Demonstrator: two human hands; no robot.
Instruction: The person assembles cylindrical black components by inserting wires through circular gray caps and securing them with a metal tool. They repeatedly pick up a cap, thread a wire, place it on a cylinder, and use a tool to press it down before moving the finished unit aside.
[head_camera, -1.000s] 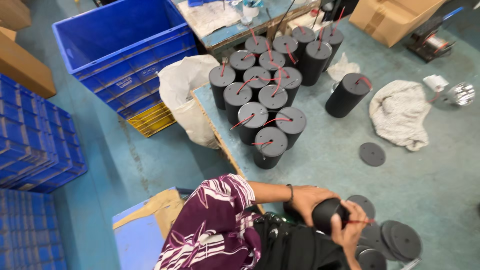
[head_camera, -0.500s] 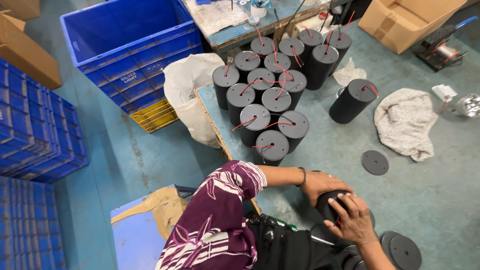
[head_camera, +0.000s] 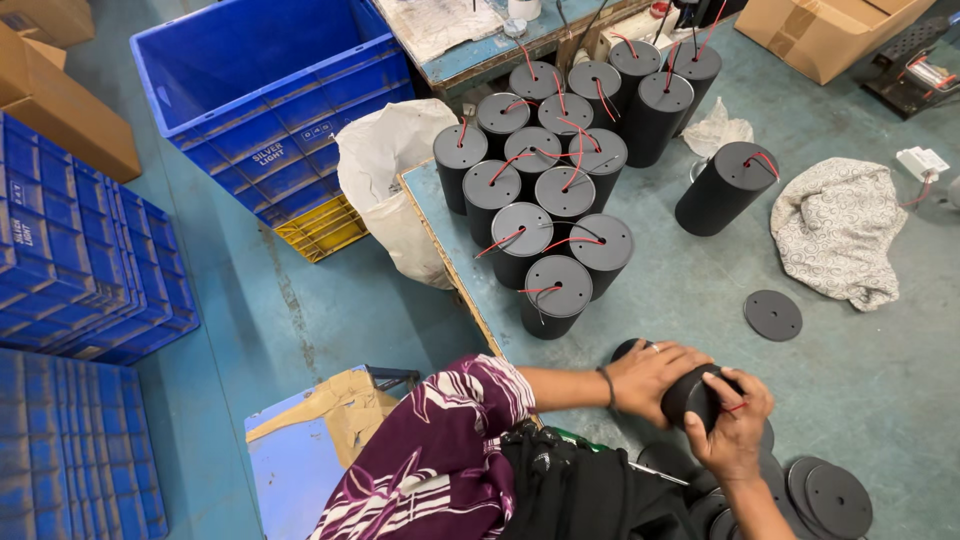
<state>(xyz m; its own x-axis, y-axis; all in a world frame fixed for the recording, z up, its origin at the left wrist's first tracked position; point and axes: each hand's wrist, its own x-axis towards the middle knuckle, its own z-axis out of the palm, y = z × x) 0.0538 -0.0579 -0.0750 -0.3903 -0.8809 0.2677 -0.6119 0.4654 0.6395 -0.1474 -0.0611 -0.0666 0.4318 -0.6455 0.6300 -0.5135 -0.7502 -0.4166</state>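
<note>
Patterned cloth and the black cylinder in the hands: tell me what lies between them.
In the head view, a loose black disc lies on the table between the patterned cloth and the held black cylinder.

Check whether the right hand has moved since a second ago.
Yes. The right hand has come up over the black cylinder, towards the lone disc; the left hand grips the cylinder too.

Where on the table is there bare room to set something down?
Bare tabletop lies between the lone disc, the cloth and the disc pile. Another strip runs between the cylinder cluster and the separate cylinder. It is crowded around both hands holding a cylinder.
</note>
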